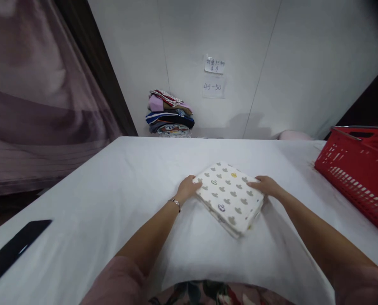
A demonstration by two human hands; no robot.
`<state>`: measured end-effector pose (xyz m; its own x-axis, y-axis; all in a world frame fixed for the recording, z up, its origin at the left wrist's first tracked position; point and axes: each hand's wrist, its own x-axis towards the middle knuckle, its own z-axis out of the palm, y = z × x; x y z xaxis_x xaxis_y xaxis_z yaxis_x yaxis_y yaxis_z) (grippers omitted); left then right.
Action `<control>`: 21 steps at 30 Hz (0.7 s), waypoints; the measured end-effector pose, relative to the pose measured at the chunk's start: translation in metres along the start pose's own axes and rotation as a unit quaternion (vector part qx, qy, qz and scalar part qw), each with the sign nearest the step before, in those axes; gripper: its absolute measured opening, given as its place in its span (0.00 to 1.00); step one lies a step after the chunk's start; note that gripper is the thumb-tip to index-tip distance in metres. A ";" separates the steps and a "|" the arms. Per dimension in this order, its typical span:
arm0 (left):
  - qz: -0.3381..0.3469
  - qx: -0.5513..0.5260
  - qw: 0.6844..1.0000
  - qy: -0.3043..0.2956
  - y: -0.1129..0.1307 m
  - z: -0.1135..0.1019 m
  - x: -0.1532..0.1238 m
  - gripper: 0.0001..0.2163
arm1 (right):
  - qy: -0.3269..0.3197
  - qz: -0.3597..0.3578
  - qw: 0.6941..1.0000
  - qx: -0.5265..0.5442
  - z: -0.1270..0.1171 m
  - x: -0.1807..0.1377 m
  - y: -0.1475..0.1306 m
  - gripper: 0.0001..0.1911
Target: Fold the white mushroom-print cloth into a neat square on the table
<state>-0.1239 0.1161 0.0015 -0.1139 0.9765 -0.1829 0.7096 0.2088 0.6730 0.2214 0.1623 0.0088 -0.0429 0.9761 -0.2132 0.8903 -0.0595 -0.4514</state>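
A folded white cloth [228,192] with grey, mushroom-like prints and a few yellow and purple ones is held between my two hands. It sits turned at an angle, one corner towards me, and its layers show along the near edges. My left hand [188,187] grips the left corner, thumb on top and fingers partly hidden beneath. My right hand [265,185] pinches the right corner the same way. Whether the cloth rests on the white-covered table [138,169] or is slightly lifted, I cannot tell.
A red plastic basket [360,178] stands at the table's right. A dark flat object [15,250] lies at the left edge. Beyond the far edge, a pile of folded fabrics [169,114] rests against the wall, near two paper notes [214,87]. A pinkish curtain [39,101] hangs at the left.
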 end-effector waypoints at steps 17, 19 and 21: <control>0.344 0.165 0.923 0.046 0.033 0.031 -0.043 0.22 | 0.087 -0.300 0.945 -0.099 0.069 -0.100 -0.058 0.28; 0.339 0.192 0.921 0.011 0.029 0.041 -0.042 0.23 | 0.086 -0.290 0.943 -0.138 0.081 -0.114 -0.050 0.30; 0.331 0.205 0.921 -0.008 0.023 0.049 -0.040 0.23 | 0.098 -0.281 0.941 -0.161 0.090 -0.119 -0.045 0.32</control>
<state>-0.0690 0.0793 -0.0104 0.4451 0.8815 0.1573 0.8235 -0.4720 0.3148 0.1461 0.0299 -0.0232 -0.4918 0.8560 0.1596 0.8443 0.5136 -0.1529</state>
